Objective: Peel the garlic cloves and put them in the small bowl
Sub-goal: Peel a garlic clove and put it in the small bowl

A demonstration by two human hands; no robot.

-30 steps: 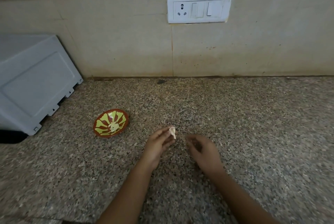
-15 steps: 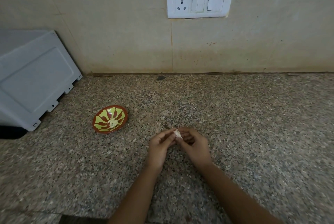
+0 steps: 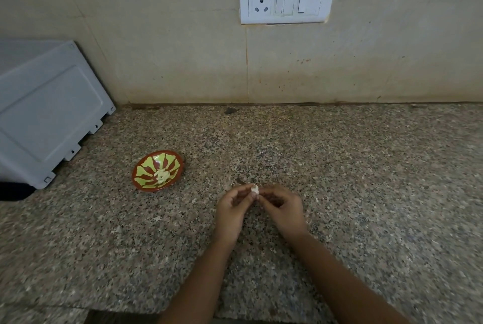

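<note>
Head view: your left hand [image 3: 232,212] and right hand [image 3: 283,208] were together above the granite desk [image 3: 366,179], both grips pinching the same garlic clove [image 3: 254,188] at the fingertips. To their left, well apart, the small bowl [image 3: 173,164] sat on the desk, with pale cloves [image 3: 162,176] at its centre.

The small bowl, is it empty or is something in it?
Not empty: pale peeled garlic lies in the middle of the small bowl. How many cloves, cannot tell.
</note>
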